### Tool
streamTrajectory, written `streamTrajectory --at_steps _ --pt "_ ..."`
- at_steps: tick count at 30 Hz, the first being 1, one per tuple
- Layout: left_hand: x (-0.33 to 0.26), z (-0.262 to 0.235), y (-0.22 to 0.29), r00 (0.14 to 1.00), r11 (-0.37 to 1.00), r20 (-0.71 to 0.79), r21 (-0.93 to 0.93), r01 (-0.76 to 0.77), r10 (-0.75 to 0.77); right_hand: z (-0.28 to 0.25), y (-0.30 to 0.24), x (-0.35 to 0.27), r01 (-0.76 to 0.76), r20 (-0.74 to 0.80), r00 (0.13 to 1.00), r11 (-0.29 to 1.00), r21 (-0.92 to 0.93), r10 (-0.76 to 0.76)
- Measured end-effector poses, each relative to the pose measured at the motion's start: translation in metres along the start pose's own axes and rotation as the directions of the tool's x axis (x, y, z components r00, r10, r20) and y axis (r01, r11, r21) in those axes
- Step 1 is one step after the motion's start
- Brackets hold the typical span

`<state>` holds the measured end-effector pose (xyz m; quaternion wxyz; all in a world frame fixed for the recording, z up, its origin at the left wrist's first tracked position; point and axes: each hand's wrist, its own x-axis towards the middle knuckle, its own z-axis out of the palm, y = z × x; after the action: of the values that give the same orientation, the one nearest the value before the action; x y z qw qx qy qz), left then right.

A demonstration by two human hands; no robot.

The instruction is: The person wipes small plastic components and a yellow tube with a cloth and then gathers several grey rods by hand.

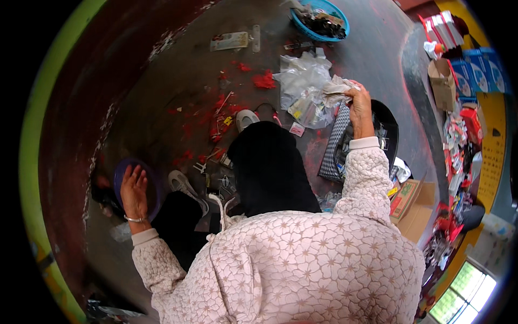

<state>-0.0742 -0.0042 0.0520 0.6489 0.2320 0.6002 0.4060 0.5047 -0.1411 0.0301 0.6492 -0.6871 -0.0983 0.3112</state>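
Observation:
My right hand (360, 105) is raised over the floor and shut on a crumpled piece of pale plastic wrapping (334, 89), which hangs next to a heap of clear plastic bags (302, 78). My left hand (135, 190) reaches out low on the left with its fingers spread, resting on a round purple disc (154, 178). Both sleeves are pink and quilted. My black-trousered knee (270, 167) fills the middle, and a grey shoe (186, 186) shows beside it.
Red scraps (264, 81) and small bits litter the dark floor. A blue basin (319, 6) with dark items stands at the top. A black round pan (391, 127) and checked cloth (332, 146) lie under my right arm. Cardboard boxes (413, 202) and packages crowd the right.

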Motion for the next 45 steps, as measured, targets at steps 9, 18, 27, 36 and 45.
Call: streamTrajectory --at_steps 9,18,27,36,45 --pt "-0.030 -0.003 -0.005 0.989 0.980 0.073 0.164 0.116 -0.130 0.031 0.019 0.057 0.094 -0.050 0.991 0.913 -0.398 -0.123" --pt "-0.008 0.005 -0.037 0.947 0.894 0.024 0.337 0.295 -0.321 0.029 0.157 0.179 -0.023 -0.094 0.995 0.857 -0.514 -0.030" --pt "0.011 0.013 -0.068 0.879 0.785 -0.059 0.427 0.450 -0.473 0.008 0.210 0.208 -0.064 -0.016 0.996 0.546 -0.836 0.091" --pt "0.012 0.013 -0.075 0.868 0.789 -0.040 0.397 0.469 -0.495 -0.018 0.201 0.205 0.144 0.018 0.966 0.483 -0.864 -0.257" --pt "-0.025 0.041 -0.024 0.848 0.738 0.170 0.595 0.318 -0.503 0.171 0.099 0.187 0.237 0.491 0.865 0.780 -0.580 0.102"
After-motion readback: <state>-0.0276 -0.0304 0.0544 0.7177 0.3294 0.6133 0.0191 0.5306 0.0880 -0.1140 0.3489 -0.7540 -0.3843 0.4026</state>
